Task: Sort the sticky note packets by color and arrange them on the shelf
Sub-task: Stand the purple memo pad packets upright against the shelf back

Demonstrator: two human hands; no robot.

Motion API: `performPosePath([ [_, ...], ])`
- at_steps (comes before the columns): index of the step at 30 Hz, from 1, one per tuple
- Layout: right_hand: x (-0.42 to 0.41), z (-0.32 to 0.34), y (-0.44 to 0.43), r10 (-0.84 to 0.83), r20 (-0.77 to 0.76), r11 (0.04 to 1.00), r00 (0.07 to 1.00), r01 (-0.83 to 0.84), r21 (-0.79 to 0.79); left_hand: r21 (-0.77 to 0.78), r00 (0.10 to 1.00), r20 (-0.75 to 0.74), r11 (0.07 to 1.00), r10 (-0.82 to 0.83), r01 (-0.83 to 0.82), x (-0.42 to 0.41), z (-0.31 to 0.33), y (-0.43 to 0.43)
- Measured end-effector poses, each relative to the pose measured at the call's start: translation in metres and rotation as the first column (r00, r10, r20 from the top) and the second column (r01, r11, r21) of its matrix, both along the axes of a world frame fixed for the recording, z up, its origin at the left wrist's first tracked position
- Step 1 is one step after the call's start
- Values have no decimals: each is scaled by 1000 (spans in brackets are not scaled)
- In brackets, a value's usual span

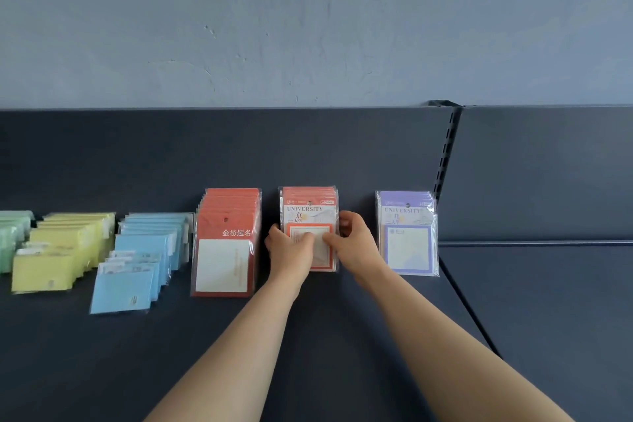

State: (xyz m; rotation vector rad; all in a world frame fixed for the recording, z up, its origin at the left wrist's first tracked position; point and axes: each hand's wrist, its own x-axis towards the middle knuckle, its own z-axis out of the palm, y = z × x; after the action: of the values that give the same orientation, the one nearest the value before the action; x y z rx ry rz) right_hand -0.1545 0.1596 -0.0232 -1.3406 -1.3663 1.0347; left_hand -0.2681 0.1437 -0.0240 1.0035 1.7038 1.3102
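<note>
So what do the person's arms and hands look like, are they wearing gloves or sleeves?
Nothing worn shows. The left hand and right hand are bare, without gloves. The left arm and right arm are bare down to the picture's edge, so no sleeve is in view. No watch, bracelet or ring can be seen.

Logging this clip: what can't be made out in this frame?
Head view only.
green packets: cut off by the left edge.
orange UNIVERSITY packets: lower front covered by the left hand and right hand, which hold them.
purple packets: small print too small to read.
Every stack's count: rear packets overlapped.
</note>
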Motion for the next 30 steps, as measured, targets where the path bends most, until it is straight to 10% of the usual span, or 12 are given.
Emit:
performPosePath([
  [19,6,6,-15,8,-189,987,982,22,156,246,969,-249,967,1,63,11,12,-9],
  [30,3,-14,-37,-9,30,999,1000,8,35,-54,917,-336,976,-216,211,9,-7,-20],
])
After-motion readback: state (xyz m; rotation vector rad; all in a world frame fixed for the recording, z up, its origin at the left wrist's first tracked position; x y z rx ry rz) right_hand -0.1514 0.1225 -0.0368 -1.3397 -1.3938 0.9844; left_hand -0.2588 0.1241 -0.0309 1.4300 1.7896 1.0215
